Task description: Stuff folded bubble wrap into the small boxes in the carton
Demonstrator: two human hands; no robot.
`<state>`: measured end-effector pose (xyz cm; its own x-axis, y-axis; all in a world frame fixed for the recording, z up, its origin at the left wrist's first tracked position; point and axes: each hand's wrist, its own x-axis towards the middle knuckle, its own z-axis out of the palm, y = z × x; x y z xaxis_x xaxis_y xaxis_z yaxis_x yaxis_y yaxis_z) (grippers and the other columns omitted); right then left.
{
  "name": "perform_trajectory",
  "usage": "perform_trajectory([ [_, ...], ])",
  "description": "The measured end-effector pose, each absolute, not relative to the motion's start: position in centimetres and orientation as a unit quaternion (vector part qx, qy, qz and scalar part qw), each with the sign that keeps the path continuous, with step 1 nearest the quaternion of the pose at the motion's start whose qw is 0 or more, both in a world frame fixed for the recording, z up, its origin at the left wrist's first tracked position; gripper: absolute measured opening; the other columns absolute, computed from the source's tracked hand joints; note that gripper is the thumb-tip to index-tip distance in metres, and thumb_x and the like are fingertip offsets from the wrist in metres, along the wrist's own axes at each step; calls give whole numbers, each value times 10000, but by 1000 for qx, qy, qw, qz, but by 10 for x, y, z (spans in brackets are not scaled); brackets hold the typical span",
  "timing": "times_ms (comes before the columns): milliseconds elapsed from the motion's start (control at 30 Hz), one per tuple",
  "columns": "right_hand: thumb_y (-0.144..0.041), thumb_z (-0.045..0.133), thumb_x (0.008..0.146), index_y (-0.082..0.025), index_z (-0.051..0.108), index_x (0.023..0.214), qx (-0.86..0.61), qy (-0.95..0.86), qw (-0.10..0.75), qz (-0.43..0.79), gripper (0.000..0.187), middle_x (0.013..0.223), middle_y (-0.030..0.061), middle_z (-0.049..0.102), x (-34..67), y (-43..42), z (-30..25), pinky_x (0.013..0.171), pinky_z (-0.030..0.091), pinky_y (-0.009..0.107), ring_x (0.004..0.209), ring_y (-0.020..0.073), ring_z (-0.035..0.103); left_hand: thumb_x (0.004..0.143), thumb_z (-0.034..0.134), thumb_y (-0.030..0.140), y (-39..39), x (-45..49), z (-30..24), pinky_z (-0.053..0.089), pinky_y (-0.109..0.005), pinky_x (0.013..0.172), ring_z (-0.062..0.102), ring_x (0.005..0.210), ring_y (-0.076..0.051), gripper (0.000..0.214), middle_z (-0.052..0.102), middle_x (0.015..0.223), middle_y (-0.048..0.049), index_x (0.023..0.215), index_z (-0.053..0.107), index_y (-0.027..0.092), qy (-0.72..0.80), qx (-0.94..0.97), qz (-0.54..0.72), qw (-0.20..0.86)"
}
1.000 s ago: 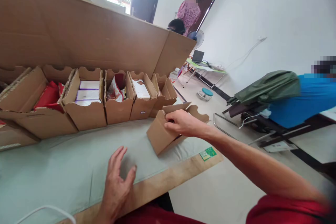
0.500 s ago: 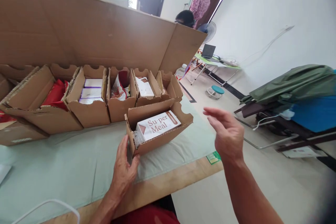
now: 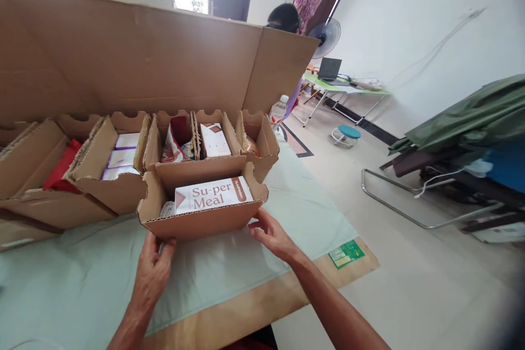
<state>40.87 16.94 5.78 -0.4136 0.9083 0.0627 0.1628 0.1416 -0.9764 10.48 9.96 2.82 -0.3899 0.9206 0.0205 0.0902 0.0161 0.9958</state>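
An open-topped cardboard bin (image 3: 205,224) sits in front of me on the pale green cloth. Inside it lies a white box (image 3: 211,197) printed "Su-per Meal", with some clear plastic (image 3: 167,209) at its left end. My left hand (image 3: 153,265) grips the bin's lower left corner, its thumb on the front side and the other fingers partly hidden beneath the end. At the lower right corner is my right hand (image 3: 273,235), fingers curled against the bin, some tips hidden.
Behind stands a row of cardboard bins (image 3: 98,194) holding a red packet (image 3: 64,167), white-and-purple boxes (image 3: 123,157) and other packages. A tall cardboard panel (image 3: 164,65) rises beyond them. A plastic bottle (image 3: 279,109) stands at the row's right end. Two people are farther back.
My right hand has come in from the right to the bin's right end. The bin has turned so its long side faces me more squarely. The view has shifted slightly.
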Motion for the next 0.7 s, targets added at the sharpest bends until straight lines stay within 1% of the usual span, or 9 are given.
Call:
perform_trajectory([
  [67, -454, 664, 891, -267, 608, 1371, -437, -658, 374, 486, 518, 1363, 109, 657, 424, 182, 54, 1006, 521, 466, 1218, 299, 624, 854, 675, 465, 100, 104, 28, 418, -400, 1105, 596, 1191, -262, 527, 667, 1209, -84, 1307, 578, 215, 615, 409, 565, 367],
  [133, -470, 692, 870, -274, 586, 1394, -495, -630, 406, 440, 570, 1416, 126, 622, 441, 204, 51, 1022, 505, 493, 1271, 318, 595, 813, 706, 470, 100, 105, 28, 443, -404, 1087, 612, 1176, -272, 580, 667, 1175, -87, 1313, 570, 208, 621, 398, 564, 371],
  [200, -494, 756, 803, -289, 501, 1476, -538, -605, 418, 412, 748, 1530, 151, 522, 456, 233, 50, 1024, 499, 511, 1360, 344, 532, 780, 723, 472, 100, 106, 26, 472, -414, 1057, 628, 1144, -284, 621, 666, 1133, -90, 1316, 569, 198, 627, 390, 559, 376],
  [267, -518, 827, 717, -320, 391, 1550, -544, -609, 401, 415, 961, 1624, 157, 404, 465, 266, 51, 1038, 485, 529, 1449, 363, 442, 763, 729, 469, 99, 105, 22, 487, -422, 1037, 633, 1130, -293, 642, 666, 1119, -93, 1321, 570, 195, 634, 392, 551, 374],
  [333, -518, 873, 658, -350, 358, 1560, -515, -632, 379, 437, 1053, 1654, 136, 363, 470, 296, 56, 1063, 466, 534, 1489, 359, 389, 762, 730, 469, 99, 103, 16, 492, -425, 1030, 636, 1127, -296, 651, 670, 1136, -97, 1332, 567, 199, 639, 392, 550, 369],
  [367, -505, 888, 641, -353, 378, 1544, -493, -644, 370, 454, 1048, 1651, 124, 375, 471, 309, 60, 1068, 466, 527, 1489, 352, 391, 760, 732, 471, 98, 103, 13, 495, -423, 1028, 641, 1121, -295, 652, 674, 1133, -97, 1331, 568, 201, 640, 391, 551, 367],
  [433, -469, 904, 617, -322, 468, 1481, -449, -657, 354, 492, 979, 1595, 116, 466, 473, 330, 67, 1047, 493, 499, 1435, 342, 464, 757, 734, 472, 98, 102, 8, 498, -417, 1030, 650, 1106, -289, 645, 683, 1113, -91, 1321, 573, 204, 641, 384, 555, 367],
  [567, -432, 899, 569, -225, 641, 1279, -413, -661, 324, 536, 784, 1350, 124, 685, 473, 359, 75, 975, 547, 467, 1239, 333, 627, 716, 741, 455, 102, 105, 6, 521, -402, 976, 668, 1050, -284, 583, 697, 1049, -86, 1219, 600, 195, 648, 361, 552, 380],
  [700, -390, 867, 567, -237, 671, 1221, -410, -656, 314, 551, 699, 1297, 97, 720, 461, 382, 73, 992, 539, 464, 1230, 323, 631, 694, 722, 459, 110, 109, 16, 549, -366, 842, 681, 955, -269, 479, 711, 998, -85, 1076, 614, 191, 661, 354, 547, 373],
])
